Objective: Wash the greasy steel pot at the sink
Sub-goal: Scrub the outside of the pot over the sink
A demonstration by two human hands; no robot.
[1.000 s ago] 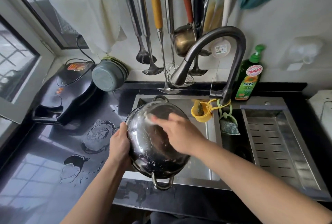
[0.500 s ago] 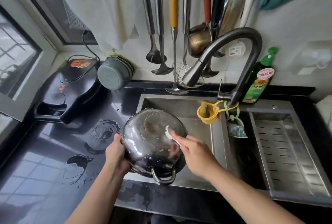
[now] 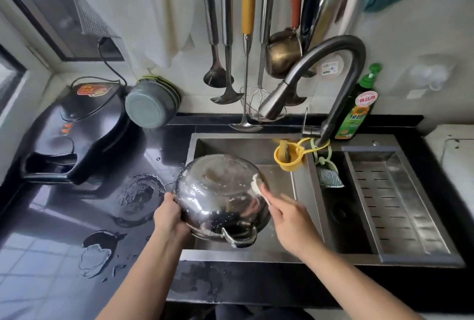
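My right hand (image 3: 289, 219) pinching the white pad (image 3: 257, 185) had slid from the pot (image 3: 220, 196) bottom's middle to its right edge, left hand (image 3: 168, 217) gripping the rim, pot upturned over the sink's (image 3: 302, 191) front-left corner, scrubbing probably nearly done.

The left hand (image 3: 169, 217) grips the rim of the upturned steel pot (image 3: 218, 196); its fingers pass behind the rim and are hidden. The pot's far handle and interior cannot be seen. The pot covers the near left part of the sink (image 3: 302, 186) floor. The white scrubbing pad (image 3: 257, 183) is mostly hidden by the right hand (image 3: 289, 219). The handles of the hanging utensils (image 3: 246, 11) are cut off by the top edge. Print on the green detergent bottle (image 3: 359, 106) is too small to read.
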